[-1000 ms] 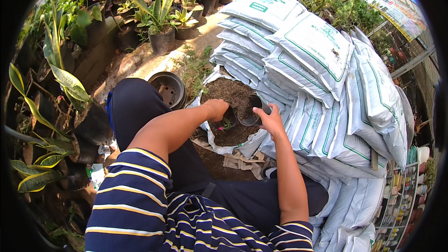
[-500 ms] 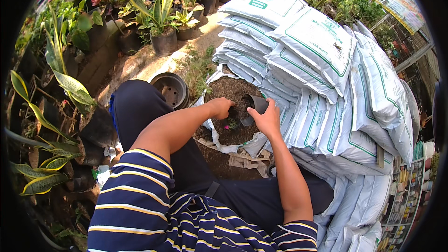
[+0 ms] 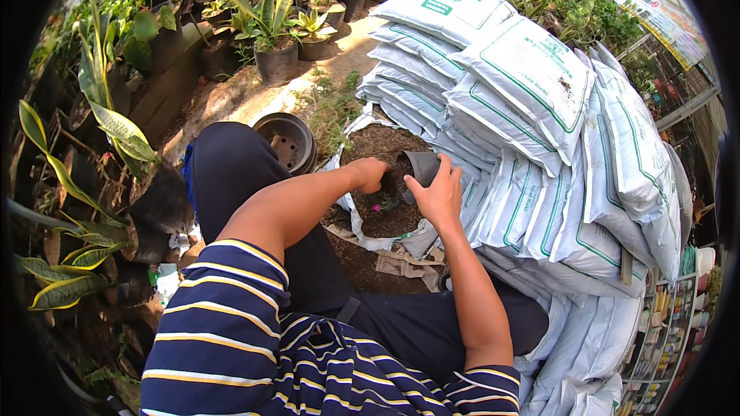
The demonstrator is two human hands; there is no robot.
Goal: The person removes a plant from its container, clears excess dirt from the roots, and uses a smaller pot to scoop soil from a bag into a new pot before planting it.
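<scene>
So the right hand [image 3: 438, 199] is clamped on a small black tapered plastic pot [image 3: 422, 168], thumb on one side and fingers wrapped round the other. The pot's tilted over the right part of an open white plastic sack [image 3: 375, 244] full of loose dark brown soil [image 3: 389, 137]. I'd guess it's held low and inside the rim so any crumbs drop back in rather than on the ground.

Left hand [image 3: 370, 174] is over the left part of the sack, fingers curled in at the soil. Can't honestly tell if they're pinching anything, the fingertips are too small and shadowed. Just on the near side of both hands, also within the sack, there's a tiny bright pink flower [image 3: 376, 207].

Left of the sack, a nest of round black pots with drainage holes [image 3: 277, 135], probably parked there to be within easy reach. Right of the sack and beyond it, a big pile of plump white bags with green print [image 3: 516, 88], laid flat and overlapping, likely so they don't slide. Crumpled tan sheet [image 3: 408, 268] on the near side of the sack.
</scene>
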